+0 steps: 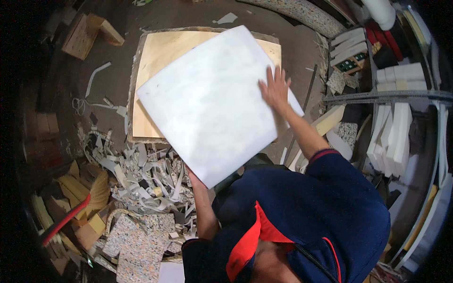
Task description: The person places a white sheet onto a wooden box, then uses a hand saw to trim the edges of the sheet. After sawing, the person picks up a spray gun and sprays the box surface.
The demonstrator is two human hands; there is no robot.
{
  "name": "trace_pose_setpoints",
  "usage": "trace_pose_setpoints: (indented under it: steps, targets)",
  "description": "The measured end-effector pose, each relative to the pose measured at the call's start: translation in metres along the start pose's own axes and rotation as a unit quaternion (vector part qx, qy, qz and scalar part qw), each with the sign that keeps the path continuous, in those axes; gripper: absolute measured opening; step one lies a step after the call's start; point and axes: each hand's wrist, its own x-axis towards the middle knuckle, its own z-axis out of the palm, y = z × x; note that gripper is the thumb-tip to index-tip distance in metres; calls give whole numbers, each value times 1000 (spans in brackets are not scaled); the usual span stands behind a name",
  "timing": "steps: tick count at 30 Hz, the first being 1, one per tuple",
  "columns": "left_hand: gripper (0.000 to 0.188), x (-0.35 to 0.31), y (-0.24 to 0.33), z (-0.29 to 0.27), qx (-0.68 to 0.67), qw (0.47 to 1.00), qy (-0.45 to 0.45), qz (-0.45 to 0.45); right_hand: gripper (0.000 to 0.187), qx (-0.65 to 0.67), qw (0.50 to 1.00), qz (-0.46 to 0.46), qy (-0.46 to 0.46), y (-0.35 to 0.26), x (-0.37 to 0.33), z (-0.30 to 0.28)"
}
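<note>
A thick white foam sheet (pixel 207 99) lies at an angle over a pale wooden board (pixel 151 52), its near corner reaching past the board toward my body. Flat on the sheet's right side rests my right hand (pixel 274 89), its fingers spread. Beneath the near left edge, my left hand (pixel 196 179) supports the sheet from below; its fingers are hidden by the foam. Beyond the right wrist a white corner shows, and I cannot tell whether it belongs to the same sheet.
Foam offcuts (pixel 146 179) pile up at the near left, beside a speckled foam slab (pixel 139 236) and a red-handled broom (pixel 96 193). A wooden piece (pixel 82 37) stands at the far left. White foam blocks (pixel 396 137) fill a rack on the right. A speckled foam roll (pixel 302 14) lies at the back.
</note>
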Motion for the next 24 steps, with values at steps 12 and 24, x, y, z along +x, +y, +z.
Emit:
trace_pose_setpoints:
  steps: [12,24]
  targets:
    - [62,-33,5,33,74,992,-34,99,87,419,856,265,145,138,-148,-5]
    - [38,-86,35,135,59,983,52,166,121,938,327,83,-75,84,1,-53]
